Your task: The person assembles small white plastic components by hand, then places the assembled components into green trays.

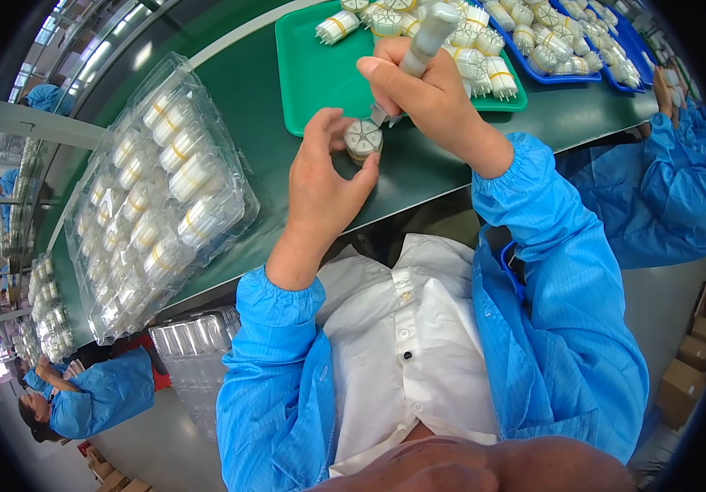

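In the head view, the left hand (324, 184) has its thumb and fingers curled around 1 short, round white piece (363, 138), held upright just above or on the table (431, 168), near the lower edge of the green tray (312, 90). The right hand (422, 86) is closed in a fist around the handle of a tool (431, 39), whose flat metal tip points down at the piece's upper right edge; I cannot tell whether they touch.

The work on this 1 piece looks to be underway rather than complete. Banded bundles (336, 28) fill the far and right parts of the green tray, and 2 blue trays (566, 79) beyond hold many more. At the left, a clear tray (242, 209) is loaded with similar pieces in most of its visible pockets. Which of all these are finished, I cannot tell, so the amount left is uncertain.

The held piece is a squat cylinder, its pale face split by spokes into wedges. The bundles look ribbed and smooth, wrapped in thin yellow bands. The clear tray is thin, glossy, molded plastic; the green tray is opaque with rounded corners. The tool's handle is whitish, thick and rounded, slightly blurred.
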The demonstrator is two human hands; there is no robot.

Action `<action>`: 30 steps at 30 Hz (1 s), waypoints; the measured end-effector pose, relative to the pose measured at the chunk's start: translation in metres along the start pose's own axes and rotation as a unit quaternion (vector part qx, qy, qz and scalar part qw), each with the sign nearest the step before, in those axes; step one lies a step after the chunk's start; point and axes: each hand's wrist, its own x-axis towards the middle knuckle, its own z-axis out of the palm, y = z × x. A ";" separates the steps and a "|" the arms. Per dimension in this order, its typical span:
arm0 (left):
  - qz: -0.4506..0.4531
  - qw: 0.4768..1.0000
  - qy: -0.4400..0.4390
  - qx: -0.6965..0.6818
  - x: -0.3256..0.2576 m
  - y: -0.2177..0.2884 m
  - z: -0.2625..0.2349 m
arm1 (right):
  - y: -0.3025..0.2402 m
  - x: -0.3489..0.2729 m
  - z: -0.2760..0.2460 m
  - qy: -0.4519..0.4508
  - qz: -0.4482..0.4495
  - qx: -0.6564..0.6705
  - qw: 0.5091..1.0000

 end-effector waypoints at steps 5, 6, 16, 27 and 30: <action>0.020 1.000 -0.024 0.003 0.001 0.003 -0.002 | 0.016 0.003 0.000 -0.031 -0.006 -0.075 0.997; 0.020 1.000 -0.023 0.004 0.002 0.003 -0.002 | 0.016 0.004 0.000 -0.036 -0.005 -0.082 0.996; 0.007 1.000 -0.006 0.024 0.003 0.000 -0.001 | 0.001 0.002 -0.004 0.003 0.008 0.012 1.000; -0.021 0.999 -0.036 -0.016 0.002 0.008 -0.004 | 0.010 0.006 0.000 -0.021 0.030 -0.019 0.999; -0.017 0.999 -0.032 -0.012 0.002 0.008 -0.003 | 0.014 0.003 0.002 -0.020 0.019 -0.029 0.999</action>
